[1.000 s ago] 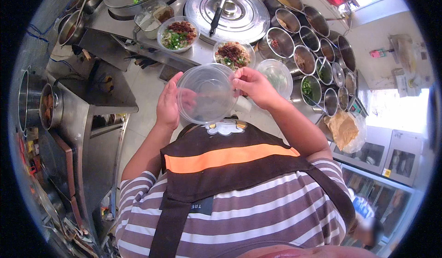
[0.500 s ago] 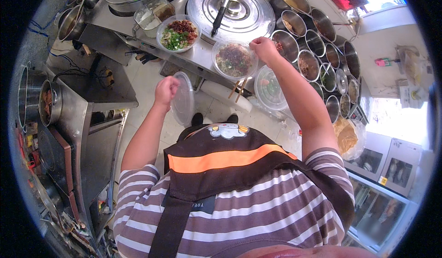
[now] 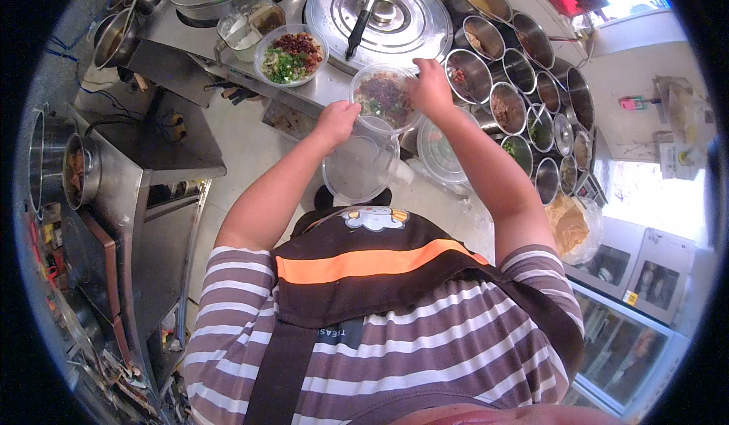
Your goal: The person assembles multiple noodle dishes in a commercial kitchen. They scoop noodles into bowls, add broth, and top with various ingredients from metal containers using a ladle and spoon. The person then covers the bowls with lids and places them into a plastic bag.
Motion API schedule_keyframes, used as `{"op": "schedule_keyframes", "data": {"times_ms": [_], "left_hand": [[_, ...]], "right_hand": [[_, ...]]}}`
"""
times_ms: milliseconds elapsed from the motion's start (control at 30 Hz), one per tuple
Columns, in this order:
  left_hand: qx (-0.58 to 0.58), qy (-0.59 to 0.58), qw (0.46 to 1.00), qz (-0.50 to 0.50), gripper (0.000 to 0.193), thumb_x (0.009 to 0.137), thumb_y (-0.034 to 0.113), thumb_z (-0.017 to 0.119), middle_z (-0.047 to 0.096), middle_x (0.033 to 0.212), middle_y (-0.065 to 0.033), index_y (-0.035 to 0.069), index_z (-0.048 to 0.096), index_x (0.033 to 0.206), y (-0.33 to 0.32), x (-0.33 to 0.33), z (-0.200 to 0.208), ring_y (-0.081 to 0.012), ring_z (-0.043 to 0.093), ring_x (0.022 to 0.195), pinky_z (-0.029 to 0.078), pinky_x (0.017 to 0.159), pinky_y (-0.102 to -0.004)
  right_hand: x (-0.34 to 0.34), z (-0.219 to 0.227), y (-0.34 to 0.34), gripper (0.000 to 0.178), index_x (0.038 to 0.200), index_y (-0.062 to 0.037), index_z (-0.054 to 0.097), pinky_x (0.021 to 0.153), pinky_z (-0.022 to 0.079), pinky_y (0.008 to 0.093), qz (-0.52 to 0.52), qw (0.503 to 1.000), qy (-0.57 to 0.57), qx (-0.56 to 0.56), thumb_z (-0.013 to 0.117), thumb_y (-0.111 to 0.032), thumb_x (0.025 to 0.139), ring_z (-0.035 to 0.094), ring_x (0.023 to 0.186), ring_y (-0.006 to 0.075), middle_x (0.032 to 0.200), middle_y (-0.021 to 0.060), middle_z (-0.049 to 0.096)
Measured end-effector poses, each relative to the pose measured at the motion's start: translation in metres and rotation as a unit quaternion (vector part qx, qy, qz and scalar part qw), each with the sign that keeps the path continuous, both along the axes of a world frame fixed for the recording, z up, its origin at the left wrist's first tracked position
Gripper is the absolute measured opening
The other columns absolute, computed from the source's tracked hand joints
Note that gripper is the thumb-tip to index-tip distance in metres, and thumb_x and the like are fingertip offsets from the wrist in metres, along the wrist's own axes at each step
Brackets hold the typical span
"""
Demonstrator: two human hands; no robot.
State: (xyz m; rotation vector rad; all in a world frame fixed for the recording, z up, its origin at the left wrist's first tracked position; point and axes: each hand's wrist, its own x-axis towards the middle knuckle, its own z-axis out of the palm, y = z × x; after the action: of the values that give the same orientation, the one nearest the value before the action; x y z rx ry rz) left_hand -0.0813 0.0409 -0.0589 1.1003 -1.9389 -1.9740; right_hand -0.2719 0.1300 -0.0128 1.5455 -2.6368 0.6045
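Note:
Between my fingers, my left hand [image 3: 339, 124] holds a clear round plastic lid [image 3: 360, 173], which hangs below the near edge of a clear plastic bowl [image 3: 354, 89]. The bowl contains food with a dark topping and bits of green, and sits at the counter's front edge. My right hand [image 3: 431, 89] is closed at the bowl's right rim, its thumb side over the edge. Left of it stands a second plastic bowl [image 3: 258, 55] of food topped with chopped greens and a red-brown topping.
Several metal pots [image 3: 507, 110] with ingredients crowd the right side. A large steel lid [image 3: 323, 15] carries a black-handled ladle [image 3: 361, 32]. Another clear round plastic piece [image 3: 443, 150] is beside my right forearm. A steel stand [image 3: 175, 173] is at the left.
My left hand has brought the lid rightward and up to the bowl's near edge. The right hand has shifted slightly down along the bowl's right rim. The chopsticks near the bowl no longer show.

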Motion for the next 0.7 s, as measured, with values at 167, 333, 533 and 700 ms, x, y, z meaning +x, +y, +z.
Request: {"op": "schedule_keyframes", "data": {"times_ms": [167,333,533,700], "left_hand": [[0.063,-0.011,0.998,-0.020,0.030,0.083,0.030,0.047,0.047,0.057,-0.0019,0.004,0.053,0.070,-0.006,0.003,0.000,-0.0121,0.042,0.052,0.035,0.047,-0.0294],[0.111,0.015,0.993,-0.028,0.028,0.083,0.029,0.048,0.045,0.056,0.0002,0.006,0.053,0.069,-0.003,0.005,0.014,-0.0093,0.038,0.047,0.031,0.043,-0.0261],[0.138,0.011,0.990,-0.030,0.026,0.083,0.029,0.048,0.044,0.055,0.0002,0.006,0.051,0.069,-0.004,0.004,0.012,-0.0091,0.039,0.046,0.030,0.041,-0.0256],[0.170,0.027,0.985,-0.021,0.027,0.084,0.030,0.047,0.042,0.051,0.0004,0.007,0.050,0.069,-0.001,0.002,0.010,-0.0090,0.035,0.042,0.027,0.038,-0.0251]], "right_hand": [[0.041,0.006,-0.005,0.061,0.124,-0.0187,0.038,0.098,0.020,0.0511,0.265,0.951,0.144,0.073,0.055,-0.045,0.072,0.026,0.122,0.0295,0.133,0.0080,0.029],[0.039,0.005,-0.004,0.065,0.127,-0.0259,0.034,0.096,0.014,0.0585,0.280,0.944,0.135,0.109,0.053,-0.052,0.071,0.016,0.126,0.0315,0.138,0.0050,0.019],[0.040,0.006,-0.008,0.068,0.128,-0.0293,0.030,0.094,0.011,0.0619,0.282,0.939,0.126,0.153,0.051,-0.056,0.069,0.012,0.127,0.0350,0.139,0.0052,0.015],[0.049,0.009,-0.007,0.064,0.127,-0.0325,0.032,0.092,0.008,0.0648,0.259,0.943,0.124,0.171,0.045,-0.061,0.071,0.011,0.126,0.0368,0.139,0.0053,0.015]]}}
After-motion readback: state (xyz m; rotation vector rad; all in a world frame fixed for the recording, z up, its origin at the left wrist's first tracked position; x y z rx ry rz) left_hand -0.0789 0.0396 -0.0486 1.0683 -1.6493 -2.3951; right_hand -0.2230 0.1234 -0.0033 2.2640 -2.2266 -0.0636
